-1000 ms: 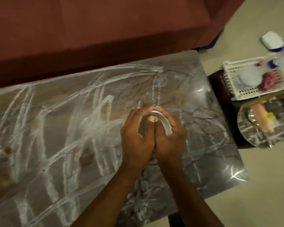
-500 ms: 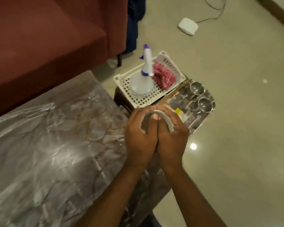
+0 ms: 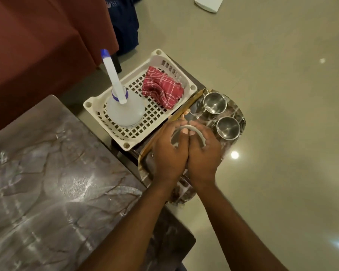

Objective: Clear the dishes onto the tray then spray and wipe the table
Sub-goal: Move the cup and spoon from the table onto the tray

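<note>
1. Left hand [image 3: 169,153] and right hand [image 3: 203,155] pressed side by side, both clamped on one white bowl [image 3: 192,130]; only its curved rim visible between the fingers, thumbs hooked over the near edge.
2. Bowl held above the tray [image 3: 145,163], over its middle; contact with the tray surface not resolvable, hands block the view.
3. Tray: shiny, dark marbled face, gold-coloured rim; sits to the right of the table [image 3: 57,182], on a dark low stand whose edge shows under the basket.
4. On the tray's far end: two steel cups, far cup [image 3: 214,103] and near cup [image 3: 228,127], upright, mouths up, close together but apart; near cup just beside the right hand's fingers.
5. Small orange-pink item at the tray's far-left rim, mostly hidden by fingers; can't identify.
6. White plastic basket [image 3: 164,61] just left of the tray, edges adjacent.
7. In the basket: translucent spray bottle [image 3: 124,112] at the near-left end, standing, white nozzle with blue tip pointing up and away; red checked cloth [image 3: 162,89] crumpled at the far-right end. Bottle and cloth apart.
8. Table: grey veined marble-look top, glossy, pale streaks and glare across it; nothing on the visible part.
9. Behind: maroon sofa [image 3: 37,45] along the table's far side, dark blue fabric next to it, white flat object [image 3: 208,2] on the tiled floor [image 3: 272,75] at top edge.
</note>
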